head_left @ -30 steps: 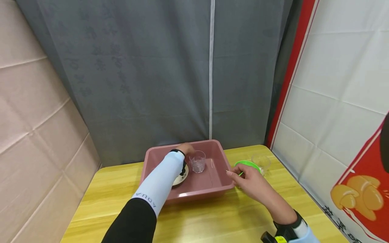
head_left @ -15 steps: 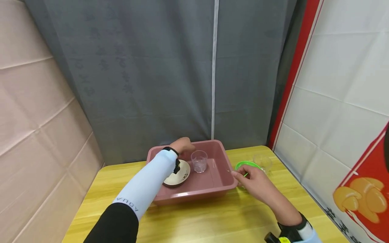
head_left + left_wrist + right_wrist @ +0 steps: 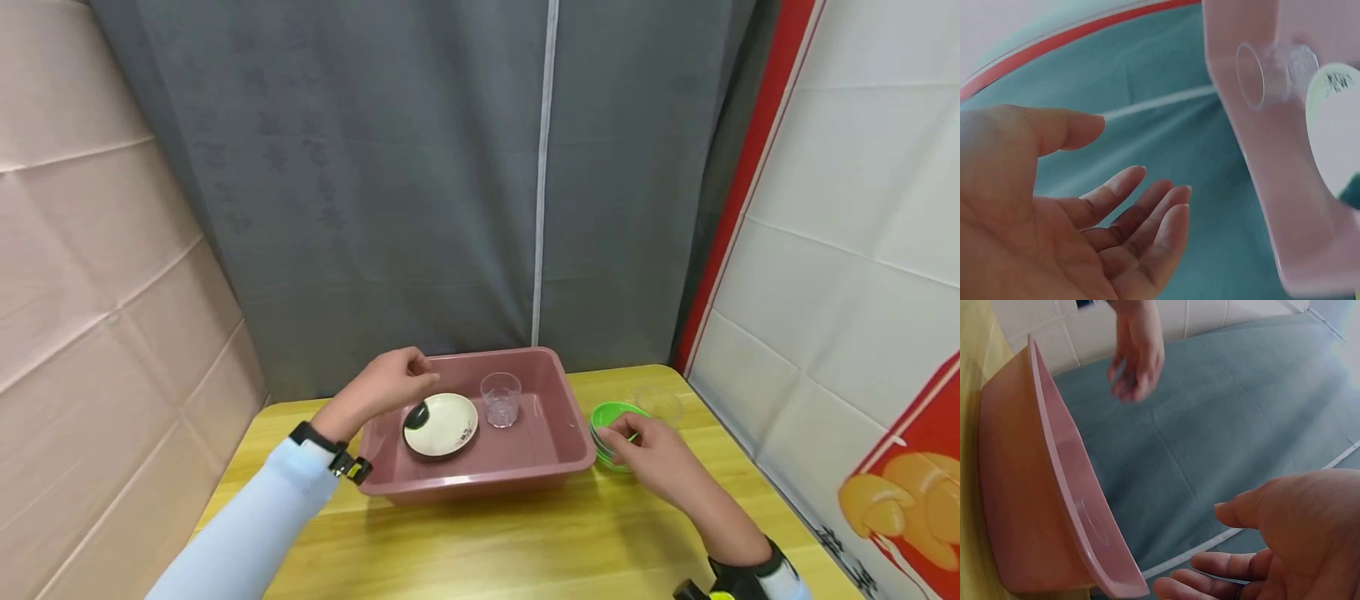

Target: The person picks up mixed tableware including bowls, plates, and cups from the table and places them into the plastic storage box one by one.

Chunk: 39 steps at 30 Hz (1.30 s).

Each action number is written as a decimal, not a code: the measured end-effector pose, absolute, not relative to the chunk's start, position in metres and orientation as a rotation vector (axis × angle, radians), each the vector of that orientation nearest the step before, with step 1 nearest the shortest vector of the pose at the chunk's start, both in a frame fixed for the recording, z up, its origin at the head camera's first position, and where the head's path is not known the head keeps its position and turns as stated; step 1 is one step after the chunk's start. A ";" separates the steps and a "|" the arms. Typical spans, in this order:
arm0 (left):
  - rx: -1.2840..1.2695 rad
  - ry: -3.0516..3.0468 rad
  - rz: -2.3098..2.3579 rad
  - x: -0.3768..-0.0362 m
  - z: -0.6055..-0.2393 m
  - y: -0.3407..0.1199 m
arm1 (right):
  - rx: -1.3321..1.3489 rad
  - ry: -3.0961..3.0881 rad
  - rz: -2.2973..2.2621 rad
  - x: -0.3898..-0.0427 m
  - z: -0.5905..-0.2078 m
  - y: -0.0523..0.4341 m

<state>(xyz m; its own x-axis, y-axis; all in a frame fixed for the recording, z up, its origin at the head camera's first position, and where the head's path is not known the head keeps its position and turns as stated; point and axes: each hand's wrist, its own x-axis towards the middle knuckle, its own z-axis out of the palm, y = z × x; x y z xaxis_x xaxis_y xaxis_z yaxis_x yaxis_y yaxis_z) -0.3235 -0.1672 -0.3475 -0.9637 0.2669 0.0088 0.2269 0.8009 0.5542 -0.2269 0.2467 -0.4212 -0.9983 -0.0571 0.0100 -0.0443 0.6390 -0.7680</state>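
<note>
A pink plastic tub (image 3: 480, 481) stands on the yellow wooden table. In it lie a white plate (image 3: 446, 425) with a small dark thing (image 3: 416, 414) on its left edge and an upright clear glass (image 3: 501, 400). My left hand (image 3: 390, 385) hovers empty over the tub's back left corner, fingers relaxed; the left wrist view shows its open palm (image 3: 1085, 237) beside the tub (image 3: 1272, 187) and the glass (image 3: 1269, 75). My right hand (image 3: 645, 446) touches the near rim of a green bowl (image 3: 609, 414) just right of the tub, fingers loose (image 3: 1241, 562).
A clear plastic cup (image 3: 660, 404) stands behind the green bowl near the table's right edge. A grey curtain hangs close behind the tub. A wall panel stands on the left, a white and red banner on the right.
My left hand has let go of the glass and drawn back left, out of the tub. My right hand has moved from the tub's right rim onto the green bowl.
</note>
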 end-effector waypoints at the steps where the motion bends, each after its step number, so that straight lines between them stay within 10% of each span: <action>1: 0.384 2.932 0.917 -0.316 -0.348 -0.176 | -0.084 2.839 -1.312 -0.227 -0.422 0.250; 14: 0.049 3.099 1.065 -0.250 -0.392 -0.264 | 0.020 2.875 -1.313 -0.225 -0.434 0.289; 39: -0.210 2.948 1.109 -0.240 -0.456 -0.298 | 0.153 2.938 -1.229 -0.265 -0.450 0.367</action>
